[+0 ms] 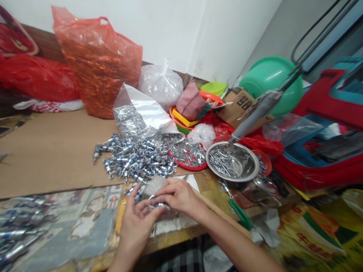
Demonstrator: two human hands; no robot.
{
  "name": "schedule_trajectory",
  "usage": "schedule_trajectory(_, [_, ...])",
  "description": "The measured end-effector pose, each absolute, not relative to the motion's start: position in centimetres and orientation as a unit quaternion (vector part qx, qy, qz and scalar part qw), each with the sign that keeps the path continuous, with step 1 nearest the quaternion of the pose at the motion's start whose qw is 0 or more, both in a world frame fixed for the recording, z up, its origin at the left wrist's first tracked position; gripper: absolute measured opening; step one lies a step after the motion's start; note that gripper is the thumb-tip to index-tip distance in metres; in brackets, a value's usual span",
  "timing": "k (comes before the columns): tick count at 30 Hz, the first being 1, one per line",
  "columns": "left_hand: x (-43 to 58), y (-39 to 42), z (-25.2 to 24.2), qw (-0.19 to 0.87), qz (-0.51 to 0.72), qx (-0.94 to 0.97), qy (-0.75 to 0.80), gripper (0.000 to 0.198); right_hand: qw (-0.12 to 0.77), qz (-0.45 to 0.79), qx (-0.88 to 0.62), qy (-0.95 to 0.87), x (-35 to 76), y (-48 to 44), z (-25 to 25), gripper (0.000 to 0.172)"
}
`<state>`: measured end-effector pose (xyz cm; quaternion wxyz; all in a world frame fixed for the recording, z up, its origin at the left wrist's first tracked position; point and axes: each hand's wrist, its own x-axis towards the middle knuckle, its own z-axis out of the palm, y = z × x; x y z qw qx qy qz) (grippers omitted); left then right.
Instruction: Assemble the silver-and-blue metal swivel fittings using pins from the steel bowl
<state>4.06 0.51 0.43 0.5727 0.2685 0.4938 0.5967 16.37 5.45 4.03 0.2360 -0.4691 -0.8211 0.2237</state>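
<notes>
Silver-and-blue part (161, 204) mostly hidden, pinched by left hand (138, 217) and right hand (179, 194) close together, exact grip unclear; blurred metal pile (19, 226) cut off at left edge.

Wall (170, 34), white, plain, with a brown strip (45, 40) along its foot. Table (181, 237), wooden, worn, partly covered by flat brown cardboard (51, 151) and torn paper (103, 226). Upper right, a dark-edged blue-grey panel (340, 30), possibly a window; lighting pale.
</notes>
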Motion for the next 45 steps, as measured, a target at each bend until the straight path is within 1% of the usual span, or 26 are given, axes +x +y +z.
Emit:
schedule_trajectory(4, [4.0,0.5,1.0,0.580,0.587,0.268,0.498,0.097,0.298,0.221,-0.481,-0.794,15.8,5.0,3.1,0.010])
schedule_trajectory(7, [4.1,0.5,1.7,0.573,0.583,0.257,0.516,0.095,0.390,0.223,-0.468,-0.761,17.3,4.4,3.3,0.012])
schedule_trajectory(9, [4.2,0.4,1.9,0.569,0.578,0.255,0.527,0.094,0.428,0.188,-0.510,-0.722,19.6,3.8,3.6,0.015])
schedule_trajectory(10, [4.2,0.4,1.9,0.568,0.577,0.256,0.529,0.093,0.419,0.158,-0.546,-0.708,21.0,3.5,3.6,0.016])
schedule_trajectory(11, [4.2,0.4,1.9,0.568,0.576,0.257,0.529,0.093,0.381,0.128,-0.585,-0.705,22.5,3.2,3.5,0.015])
schedule_trajectory(13, [4.2,0.4,1.7,0.568,0.577,0.259,0.527,0.092,0.242,0.085,-0.632,-0.732,25.2,2.5,2.9,0.024])
schedule_trajectory(14, [4.2,0.4,1.7,0.567,0.577,0.259,0.527,0.092,0.181,0.078,-0.638,-0.744,26.2,2.2,2.5,0.025])
schedule_trajectory(15, [4.2,0.4,1.6,0.568,0.577,0.259,0.527,0.092,0.137,0.080,-0.640,-0.752,26.9,1.8,2.2,0.024])
schedule_trajectory(16, [4.2,0.5,1.6,0.569,0.577,0.260,0.526,0.092,0.115,0.089,-0.639,-0.755,27.3,1.5,1.9,0.021])
schedule_trajectory(18, [4.1,0.5,1.7,0.569,0.576,0.262,0.525,0.092,0.131,0.113,-0.641,-0.748,27.1,1.1,2.1,0.018])
schedule_trajectory(20, [4.1,0.5,1.6,0.569,0.573,0.265,0.526,0.092,0.189,0.120,-0.633,-0.741,26.2,0.6,3.1,0.019])
schedule_trajectory(23, [4.0,0.5,1.4,0.565,0.572,0.268,0.531,0.092,0.278,0.102,-0.560,-0.774,24.6,-0.1,5.4,0.030])
schedule_trajectory(25, [4.0,0.4,1.1,0.561,0.570,0.274,0.534,0.092,0.309,0.072,-0.489,-0.813,23.7,-0.6,6.4,0.038])
schedule_trajectory(27, [4.0,0.3,1.0,0.559,0.568,0.280,0.535,0.092,0.280,0.044,-0.453,-0.845,23.2,-1.0,6.8,0.045])
schedule_trajectory(30, [4.1,0.2,1.3,0.552,0.565,0.286,0.542,0.093,0.189,0.040,-0.461,-0.866,23.0,-1.3,6.3,0.049])
schedule_trajectory(31, [4.1,0.2,1.5,0.548,0.562,0.287,0.550,0.093,0.184,0.040,-0.467,-0.864,23.0,-1.4,6.1,0.049])
schedule_trajectory(33, [4.2,0.1,1.9,0.542,0.554,0.291,0.561,0.093,0.220,0.034,-0.472,-0.853,23.1,-1.6,5.8,0.047])
schedule_trajectory(35, [4.2,0.1,2.1,0.542,0.551,0.292,0.563,0.094,0.238,0.035,-0.472,-0.848,23.2,-1.9,5.5,0.046])
schedule_trajectory(38, [4.2,0.1,1.9,0.545,0.558,0.288,0.556,0.093,0.224,0.079,-0.492,-0.838,23.6,-2.2,4.9,0.044])
schedule_trajectory(39, [4.1,0.1,1.8,0.545,0.559,0.288,0.554,0.088,0.242,0.097,-0.508,-0.821,23.8,-2.2,4.5,0.041])
schedule_trajectory(40, [4.0,0.1,1.7,0.549,0.552,0.292,0.556,0.079,0.270,0.113,-0.528,-0.797,24.2,-2.0,4.1,0.038])
schedule_trajectory(42, [3.7,0.1,1.6,0.559,0.523,0.314,0.562,0.052,0.317,0.146,-0.576,-0.740,25.1,-1.2,3.3,0.034])
schedule_trajectory(43, [3.6,0.1,1.6,0.567,0.504,0.327,0.564,0.039,0.323,0.162,-0.599,-0.715,25.6,-0.7,2.9,0.033])
schedule_trajectory(44, [3.4,0.0,1.7,0.576,0.488,0.335,0.563,0.032,0.310,0.179,-0.618,-0.700,26.1,-0.2,2.6,0.034])
schedule_trajectory(45, [3.3,-0.1,1.9,0.586,0.480,0.336,0.560,0.029,0.284,0.194,-0.630,-0.696,26.4,0.4,2.4,0.034])
